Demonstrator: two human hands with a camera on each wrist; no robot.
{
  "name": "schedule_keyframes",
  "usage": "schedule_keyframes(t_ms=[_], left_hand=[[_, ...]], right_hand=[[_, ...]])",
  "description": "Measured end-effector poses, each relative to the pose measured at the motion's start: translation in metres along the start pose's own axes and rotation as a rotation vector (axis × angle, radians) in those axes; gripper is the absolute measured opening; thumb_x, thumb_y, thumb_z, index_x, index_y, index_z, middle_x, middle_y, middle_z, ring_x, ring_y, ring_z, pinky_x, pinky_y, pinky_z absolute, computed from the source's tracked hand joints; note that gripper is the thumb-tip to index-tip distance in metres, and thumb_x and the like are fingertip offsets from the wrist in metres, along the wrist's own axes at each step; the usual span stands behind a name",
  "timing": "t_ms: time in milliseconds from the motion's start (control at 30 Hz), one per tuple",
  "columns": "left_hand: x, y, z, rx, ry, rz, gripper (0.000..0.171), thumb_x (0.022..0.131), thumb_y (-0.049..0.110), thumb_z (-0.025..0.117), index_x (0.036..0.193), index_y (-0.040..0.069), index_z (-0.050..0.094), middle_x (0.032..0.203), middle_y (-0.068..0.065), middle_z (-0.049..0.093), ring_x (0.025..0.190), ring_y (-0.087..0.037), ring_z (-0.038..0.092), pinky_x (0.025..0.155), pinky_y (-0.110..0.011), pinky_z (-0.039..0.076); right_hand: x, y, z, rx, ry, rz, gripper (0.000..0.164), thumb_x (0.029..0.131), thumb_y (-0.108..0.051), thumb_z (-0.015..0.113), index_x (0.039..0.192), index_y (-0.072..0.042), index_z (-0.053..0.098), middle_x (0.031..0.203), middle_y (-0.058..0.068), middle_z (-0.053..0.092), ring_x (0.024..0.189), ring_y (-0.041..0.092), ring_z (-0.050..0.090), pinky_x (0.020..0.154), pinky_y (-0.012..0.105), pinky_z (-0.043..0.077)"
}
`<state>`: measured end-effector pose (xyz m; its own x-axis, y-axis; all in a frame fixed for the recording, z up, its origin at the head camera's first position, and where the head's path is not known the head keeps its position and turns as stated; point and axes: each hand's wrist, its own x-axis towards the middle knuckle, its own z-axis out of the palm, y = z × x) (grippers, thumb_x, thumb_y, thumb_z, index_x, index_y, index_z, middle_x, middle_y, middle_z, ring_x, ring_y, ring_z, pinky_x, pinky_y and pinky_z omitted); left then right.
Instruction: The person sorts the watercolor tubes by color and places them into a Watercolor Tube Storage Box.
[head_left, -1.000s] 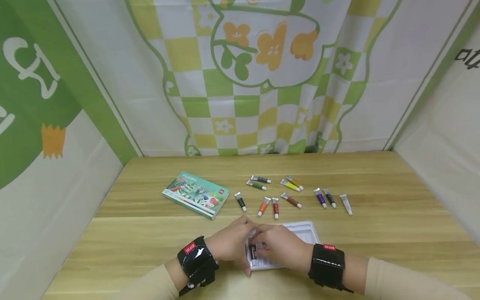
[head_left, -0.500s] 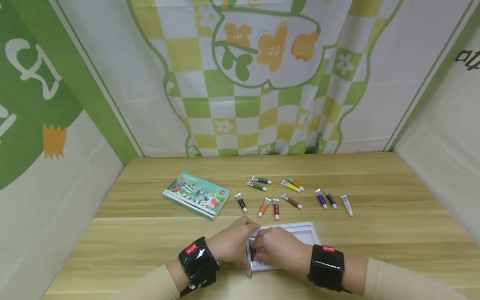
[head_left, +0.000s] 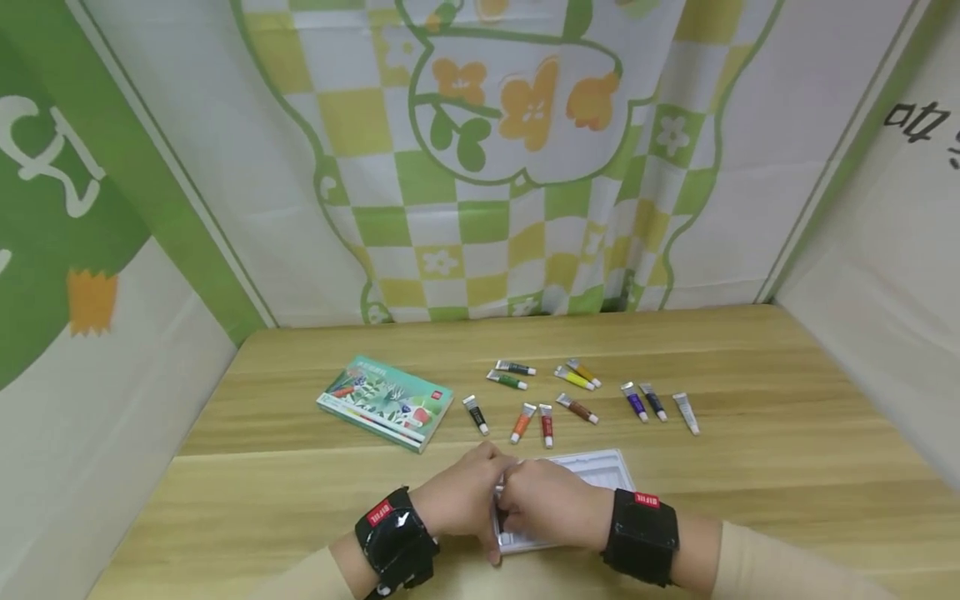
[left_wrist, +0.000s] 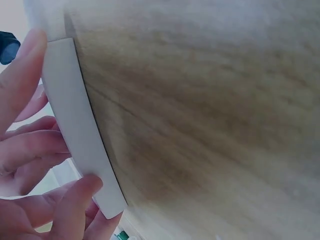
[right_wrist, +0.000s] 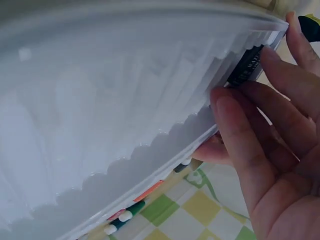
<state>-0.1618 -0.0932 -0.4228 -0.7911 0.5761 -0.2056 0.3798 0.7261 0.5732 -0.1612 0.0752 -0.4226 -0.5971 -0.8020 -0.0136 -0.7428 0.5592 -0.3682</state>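
Note:
A white ribbed plastic tray (head_left: 611, 471) lies near the front of the table, its slots visible in the right wrist view. My left hand (head_left: 461, 496) grips the tray's left end, with thumb and fingers at opposite corners of the short side (left_wrist: 80, 125). In the leftmost slot sits a dark paint tube (right_wrist: 246, 65) with white lettering. My right hand (head_left: 555, 500) is bent over that slot, its fingertips (right_wrist: 270, 54) closed on the tube. From the head camera, the knuckles hide most of the tube.
Behind the tray lie several paint tubes, among them a black one (head_left: 476, 415), an orange one (head_left: 522, 423), a red one (head_left: 547, 426), a brown one (head_left: 577, 408) and a white one (head_left: 686, 414). A teal illustrated box (head_left: 386, 402) is at the left. A patterned curtain (head_left: 525, 250) hangs behind.
My right hand has shifted over the dark tube and covers more of it, its fingers more bent. The left hand keeps its grip on the tray. The head view has tilted slightly.

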Motion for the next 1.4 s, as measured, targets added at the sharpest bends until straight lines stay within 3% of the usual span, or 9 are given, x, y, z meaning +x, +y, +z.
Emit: schedule_keyframes(t_ms=[267, 467, 567, 733, 833, 933, 1133, 1400], left_hand=[[-0.001, -0.002, 0.001, 0.042, 0.0, 0.007, 0.11, 0.044, 0.018, 0.105, 0.141, -0.003, 0.055, 0.115, -0.005, 0.052, 0.102, -0.016, 0.051, 0.091, -0.027, 0.05], [-0.002, -0.003, 0.002, 0.114, -0.009, 0.0, 0.11, 0.045, 0.023, 0.104, 0.141, 0.0, 0.056, 0.117, -0.005, 0.053, 0.102, -0.014, 0.053, 0.094, -0.029, 0.051], [-0.003, -0.003, 0.004, 0.123, -0.018, -0.009, 0.111, 0.045, 0.025, 0.104, 0.142, -0.001, 0.056, 0.117, -0.005, 0.053, 0.101, -0.014, 0.053, 0.093, -0.028, 0.051], [-0.002, -0.001, 0.004, 0.123, -0.03, -0.017, 0.111, 0.046, 0.027, 0.104, 0.143, 0.0, 0.056, 0.12, -0.006, 0.054, 0.103, -0.014, 0.054, 0.093, -0.029, 0.051], [-0.001, 0.0, 0.002, 0.126, -0.024, -0.009, 0.112, 0.046, 0.026, 0.104, 0.143, 0.0, 0.055, 0.121, -0.007, 0.054, 0.104, -0.015, 0.054, 0.094, -0.03, 0.052], [0.0, 0.0, 0.002, 0.124, -0.01, 0.007, 0.113, 0.044, 0.024, 0.104, 0.143, -0.001, 0.055, 0.122, -0.007, 0.053, 0.106, -0.016, 0.054, 0.095, -0.03, 0.051], [-0.001, -0.001, 0.003, 0.131, 0.001, 0.013, 0.113, 0.043, 0.025, 0.103, 0.142, -0.001, 0.055, 0.123, -0.008, 0.053, 0.105, -0.016, 0.053, 0.096, -0.03, 0.051], [-0.001, 0.002, 0.002, 0.14, -0.013, -0.013, 0.115, 0.044, 0.026, 0.103, 0.144, 0.0, 0.054, 0.125, -0.01, 0.054, 0.108, -0.018, 0.054, 0.098, -0.032, 0.05]], right_hand=[[-0.009, 0.009, -0.004, -0.041, -0.039, -0.105, 0.008, 0.084, -0.007, 0.077, 0.087, -0.015, 0.077, 0.075, -0.016, 0.062, 0.065, -0.003, 0.046, 0.06, 0.014, 0.04], [-0.021, 0.026, -0.009, 0.019, -0.08, -0.245, 0.018, 0.091, -0.006, 0.073, 0.107, -0.014, 0.078, 0.1, -0.013, 0.073, 0.092, -0.007, 0.062, 0.081, 0.01, 0.047], [-0.027, 0.038, -0.012, 0.053, -0.063, -0.309, 0.018, 0.093, -0.005, 0.072, 0.108, -0.013, 0.078, 0.106, -0.01, 0.074, 0.102, -0.004, 0.064, 0.089, 0.011, 0.047], [-0.037, 0.066, -0.025, 0.09, 0.029, -0.347, 0.016, 0.09, 0.001, 0.074, 0.101, -0.009, 0.079, 0.101, -0.005, 0.076, 0.098, 0.002, 0.068, 0.088, 0.014, 0.05], [-0.037, 0.09, -0.036, 0.095, 0.117, -0.289, 0.016, 0.086, 0.005, 0.077, 0.097, -0.006, 0.08, 0.095, -0.001, 0.076, 0.089, 0.005, 0.069, 0.08, 0.016, 0.054], [-0.034, 0.112, -0.047, 0.118, 0.166, -0.139, 0.014, 0.086, 0.005, 0.077, 0.095, -0.005, 0.08, 0.092, -0.001, 0.075, 0.083, 0.005, 0.067, 0.074, 0.019, 0.055], [-0.018, 0.14, -0.058, 0.166, 0.15, 0.147, 0.012, 0.09, 0.005, 0.071, 0.094, -0.003, 0.079, 0.087, -0.001, 0.074, 0.08, 0.007, 0.064, 0.07, 0.026, 0.055], [-0.004, 0.147, -0.057, 0.153, 0.148, 0.309, 0.018, 0.085, -0.004, 0.08, 0.102, 0.0, 0.077, 0.076, -0.004, 0.065, 0.068, 0.009, 0.054, 0.063, 0.027, 0.047]])
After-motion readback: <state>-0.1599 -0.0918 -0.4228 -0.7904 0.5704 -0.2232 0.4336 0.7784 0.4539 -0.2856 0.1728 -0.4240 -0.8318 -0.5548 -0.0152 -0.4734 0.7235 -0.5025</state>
